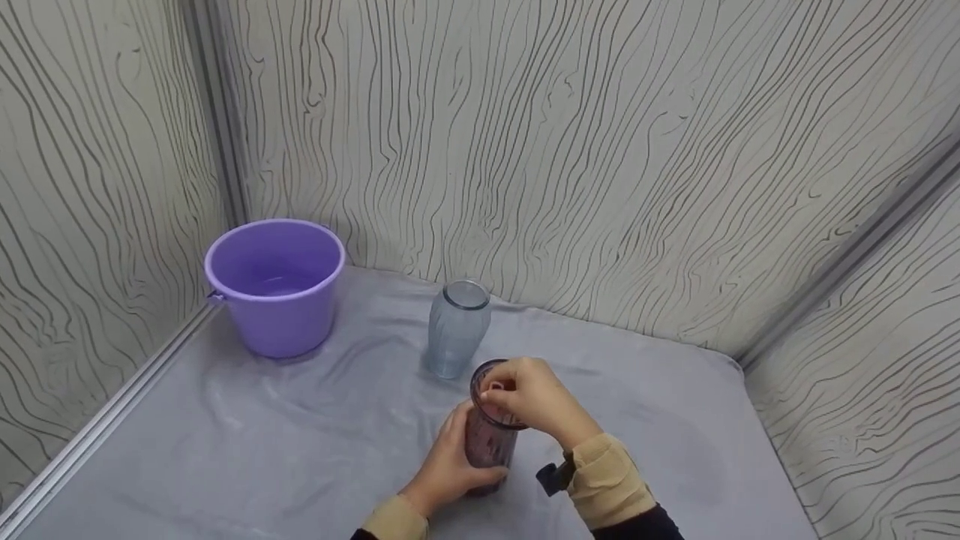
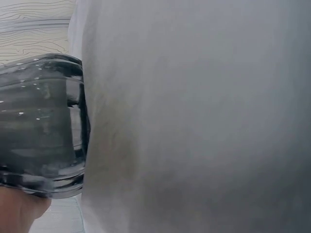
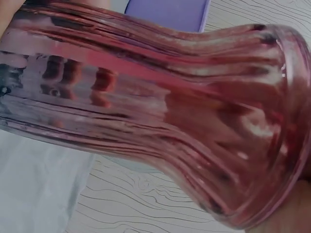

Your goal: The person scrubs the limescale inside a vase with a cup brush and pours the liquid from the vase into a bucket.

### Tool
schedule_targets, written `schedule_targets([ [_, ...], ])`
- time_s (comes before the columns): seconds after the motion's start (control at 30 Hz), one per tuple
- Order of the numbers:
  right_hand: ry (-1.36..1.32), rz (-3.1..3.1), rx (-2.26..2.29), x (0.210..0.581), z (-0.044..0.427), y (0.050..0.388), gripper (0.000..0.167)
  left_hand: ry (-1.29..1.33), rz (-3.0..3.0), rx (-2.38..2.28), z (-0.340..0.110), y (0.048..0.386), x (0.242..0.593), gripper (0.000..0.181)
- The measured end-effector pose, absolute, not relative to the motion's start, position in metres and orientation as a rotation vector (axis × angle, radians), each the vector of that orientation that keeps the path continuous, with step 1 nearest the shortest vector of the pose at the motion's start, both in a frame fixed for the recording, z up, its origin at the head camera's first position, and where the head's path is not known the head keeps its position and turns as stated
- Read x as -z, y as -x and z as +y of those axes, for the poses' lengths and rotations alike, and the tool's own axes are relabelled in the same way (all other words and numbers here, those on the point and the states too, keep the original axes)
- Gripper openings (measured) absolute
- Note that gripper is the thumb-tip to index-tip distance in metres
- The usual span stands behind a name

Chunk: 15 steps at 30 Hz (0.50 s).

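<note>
In the head view, my left hand (image 1: pixel 448 465) grips the lower side of a ribbed glass vase (image 1: pixel 491 446) with a flared rim. The right hand (image 1: pixel 536 397) is at its mouth, fingers curled, pinching the end of a slim pink thing (image 1: pixel 496 386) that reaches inside. Through the glass in the right wrist view, a pink strip (image 3: pixel 131 65) runs lengthwise; its kind cannot be told. The left wrist view shows the vase's thick clear base (image 2: pixel 68 131), with part of the left hand (image 2: pixel 19 208) below it.
A bluish glass vase (image 1: pixel 457 330) stands upright just behind the hands. Farther left, a purple bucket (image 1: pixel 281 322) sits by the corner of the patterned walls (image 1: pixel 480 135). A wrinkled grey cloth (image 1: pixel 300 450) covers the table.
</note>
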State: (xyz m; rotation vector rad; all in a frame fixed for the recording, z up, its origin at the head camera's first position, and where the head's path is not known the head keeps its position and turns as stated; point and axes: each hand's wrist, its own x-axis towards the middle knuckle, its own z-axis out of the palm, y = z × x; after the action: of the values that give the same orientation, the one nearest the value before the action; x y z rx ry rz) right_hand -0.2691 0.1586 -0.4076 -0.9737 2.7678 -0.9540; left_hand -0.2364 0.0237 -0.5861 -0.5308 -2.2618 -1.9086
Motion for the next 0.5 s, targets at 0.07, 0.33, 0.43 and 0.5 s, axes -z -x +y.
schedule_targets([
  [0.07,0.983,2.778,0.972,0.4079,0.1591,0.2679,0.008,0.523,-2.265,1.91,0.0235,0.2359,0.585,0.094],
  [0.33,1.09,2.881,0.921,0.4146,0.1586,0.2651,0.01,0.508,-2.287,1.89,0.0237,0.2362,0.5852,0.094],
  [0.43,1.153,2.904,0.838,0.416,0.1586,0.2643,0.01,0.515,-2.283,1.897,0.0239,0.2363,0.5868,0.095],
  [0.5,1.185,2.904,0.782,0.4158,0.1589,0.264,0.01,0.521,-2.273,1.903,0.0242,0.2361,0.5875,0.096],
])
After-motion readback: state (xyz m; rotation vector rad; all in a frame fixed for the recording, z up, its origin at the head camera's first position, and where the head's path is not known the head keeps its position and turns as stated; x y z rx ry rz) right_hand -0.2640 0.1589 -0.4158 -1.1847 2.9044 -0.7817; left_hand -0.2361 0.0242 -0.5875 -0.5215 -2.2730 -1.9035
